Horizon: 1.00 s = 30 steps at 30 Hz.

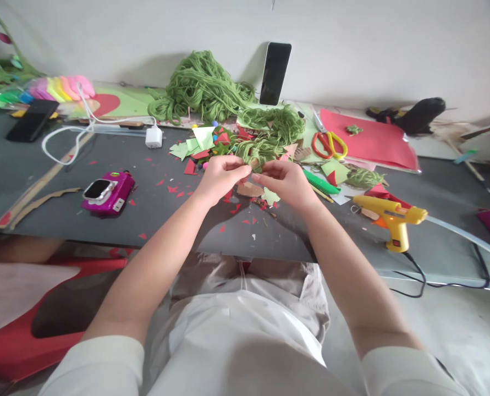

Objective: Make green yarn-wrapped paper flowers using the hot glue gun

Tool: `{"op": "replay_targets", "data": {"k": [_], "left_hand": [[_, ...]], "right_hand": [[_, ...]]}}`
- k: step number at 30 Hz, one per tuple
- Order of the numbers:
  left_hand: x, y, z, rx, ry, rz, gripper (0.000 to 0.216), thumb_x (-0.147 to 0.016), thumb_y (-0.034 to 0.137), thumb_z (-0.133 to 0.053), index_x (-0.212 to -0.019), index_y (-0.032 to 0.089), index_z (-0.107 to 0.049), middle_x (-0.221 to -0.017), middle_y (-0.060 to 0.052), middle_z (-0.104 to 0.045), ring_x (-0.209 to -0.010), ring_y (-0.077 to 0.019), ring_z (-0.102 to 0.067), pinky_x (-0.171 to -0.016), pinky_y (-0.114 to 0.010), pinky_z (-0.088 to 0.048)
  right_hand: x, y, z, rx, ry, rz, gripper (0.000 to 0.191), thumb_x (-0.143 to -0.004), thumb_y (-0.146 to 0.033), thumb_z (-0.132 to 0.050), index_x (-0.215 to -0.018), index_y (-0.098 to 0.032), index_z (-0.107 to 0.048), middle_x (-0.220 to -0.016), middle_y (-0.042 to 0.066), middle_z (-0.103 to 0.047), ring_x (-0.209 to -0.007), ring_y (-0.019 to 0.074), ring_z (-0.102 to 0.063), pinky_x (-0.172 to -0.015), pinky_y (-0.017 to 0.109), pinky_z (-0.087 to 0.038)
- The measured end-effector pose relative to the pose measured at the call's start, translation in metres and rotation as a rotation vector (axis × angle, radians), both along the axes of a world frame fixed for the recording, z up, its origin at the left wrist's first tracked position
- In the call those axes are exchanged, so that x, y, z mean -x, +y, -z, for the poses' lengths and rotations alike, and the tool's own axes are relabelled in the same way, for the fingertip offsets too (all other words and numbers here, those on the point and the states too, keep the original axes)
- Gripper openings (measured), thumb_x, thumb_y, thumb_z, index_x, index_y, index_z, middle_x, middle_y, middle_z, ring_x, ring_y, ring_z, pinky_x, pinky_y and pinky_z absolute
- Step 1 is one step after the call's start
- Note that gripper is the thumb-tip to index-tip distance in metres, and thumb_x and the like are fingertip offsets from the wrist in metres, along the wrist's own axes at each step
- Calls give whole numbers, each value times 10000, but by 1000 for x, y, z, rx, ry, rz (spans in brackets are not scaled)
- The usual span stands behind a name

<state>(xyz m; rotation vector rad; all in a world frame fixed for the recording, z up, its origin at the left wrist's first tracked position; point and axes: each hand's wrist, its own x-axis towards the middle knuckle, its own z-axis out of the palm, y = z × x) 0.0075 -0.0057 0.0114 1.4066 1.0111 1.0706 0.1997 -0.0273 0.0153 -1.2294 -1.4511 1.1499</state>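
Note:
Both my hands meet over the dark table, fingertips almost touching. My left hand (pixel 227 177) is closed in a pinch at the near end of some green yarn (pixel 256 149). From the other side my right hand (pixel 285 181) pinches the same yarn. A small tan piece shows between the fingertips, partly covered by the strands. Just below the hands lie a brown cardboard piece (pixel 249 190) and a pale green paper star (pixel 270 196). Loose yarn (pixel 280 122) trails away behind the fingers, and a large green yarn heap (pixel 205 85) rests against the wall.
Paper scraps (pixel 197 144) lie left of the yarn. Scissors (pixel 329 145), a green utility knife (pixel 321 181) and a yellow glue gun (pixel 389 217) with a trailing cord are on the right. A phone (pixel 275 74) leans upright on the wall. A purple device (pixel 108 193) sits left.

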Motion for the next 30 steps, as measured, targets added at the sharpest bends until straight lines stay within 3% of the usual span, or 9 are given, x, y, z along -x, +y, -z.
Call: {"op": "replay_targets", "data": {"k": [8, 16, 23, 30], "left_hand": [[2, 2, 3, 0, 33, -15, 170, -780, 315, -753, -748, 152, -720, -713, -27, -698, -667, -140, -627, -666, -285, -528], [2, 4, 7, -24, 69, 22, 124, -788, 260, -736, -730, 151, -724, -676, -31, -664, -647, -135, -595, -637, -278, -485], [1, 1, 3, -24, 91, 68, 141, -766, 243, -733, -670, 152, -683, -617, -8, -611, -588, -118, -559, -579, -266, -448], [-1, -2, -2, 22, 73, 91, 119, -752, 235, -734, -694, 139, -692, -629, 1, -621, -583, -102, -554, -572, -248, -465]], "right_hand": [[-16, -1, -11, -147, -204, 11, 161, -768, -338, -819, -805, -187, -777, -775, 48, -751, -720, 179, -660, -665, 329, -525], [-11, 0, -6, -299, -181, 71, 118, -816, -305, -754, -807, -187, -745, -803, 43, -750, -743, 176, -672, -704, 343, -580], [-13, 3, -2, -304, -222, 96, 121, -804, -300, -756, -773, -202, -693, -760, 22, -707, -639, 132, -577, -599, 301, -500], [-13, 5, 0, -261, -154, 84, 133, -788, -310, -771, -776, -201, -696, -823, 48, -753, -731, 172, -674, -689, 344, -568]]}}
